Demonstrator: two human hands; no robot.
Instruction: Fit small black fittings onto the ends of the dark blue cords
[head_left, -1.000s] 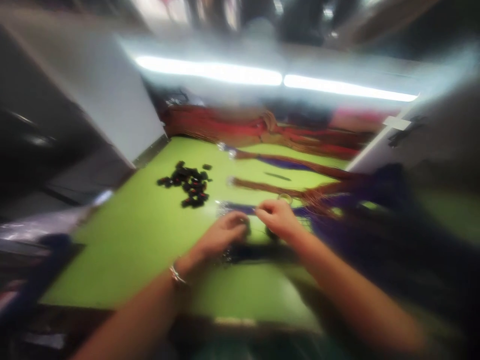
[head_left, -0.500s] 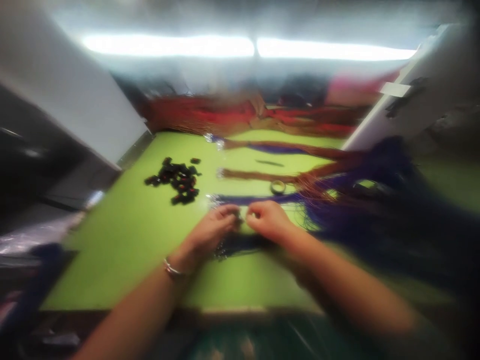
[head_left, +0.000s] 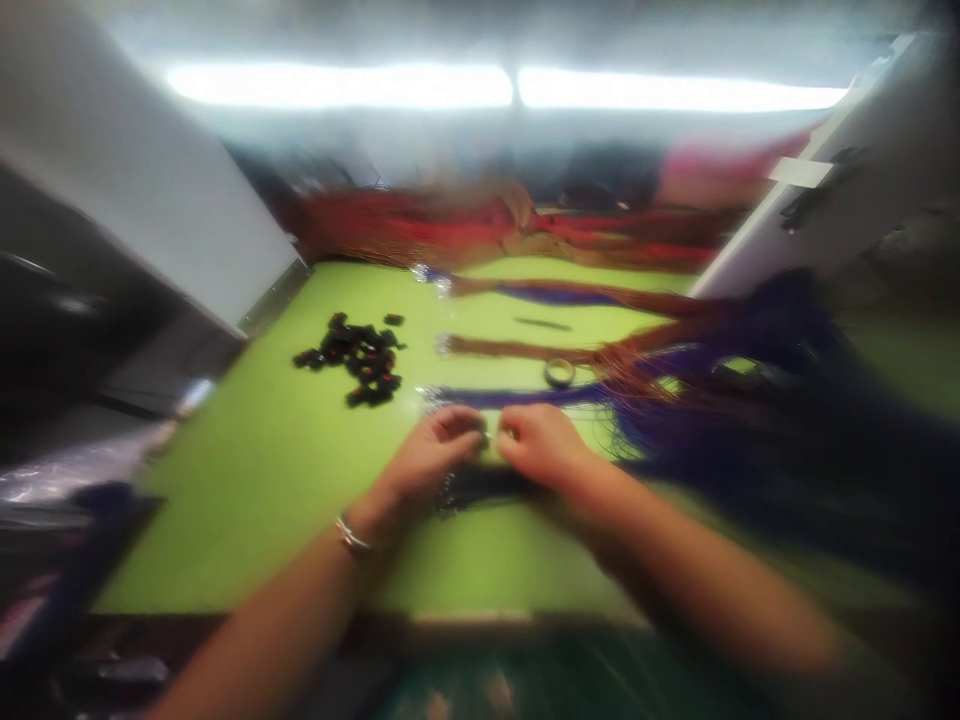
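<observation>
My left hand [head_left: 442, 445], with a bracelet at its wrist, is closed in a pinch near the table's middle. A small dark piece shows at its fingertips, too blurred to name. Just to the right, my right hand [head_left: 536, 440] is closed with bent fingers; what it pinches is hidden. A narrow gap separates the hands. Right behind them lies a bundle of blue wires [head_left: 517, 398] with shiny ends at the left. Dark wires [head_left: 487, 487] with metal tips lie below the hands. Several black connectors [head_left: 360, 355] are heaped to the left.
Brown wire bundles [head_left: 510, 347] and a tape roll [head_left: 559, 373] lie behind on the green table [head_left: 247, 480]. A thin dark tool [head_left: 543, 323] rests between bundles. Red wires [head_left: 420, 225] and another person's hand [head_left: 517, 205] are at the back. Panels flank both sides.
The fingertips of my left hand have shifted slightly right and closed more around the small piece. My right hand has barely moved. The whole view has shifted a little.
</observation>
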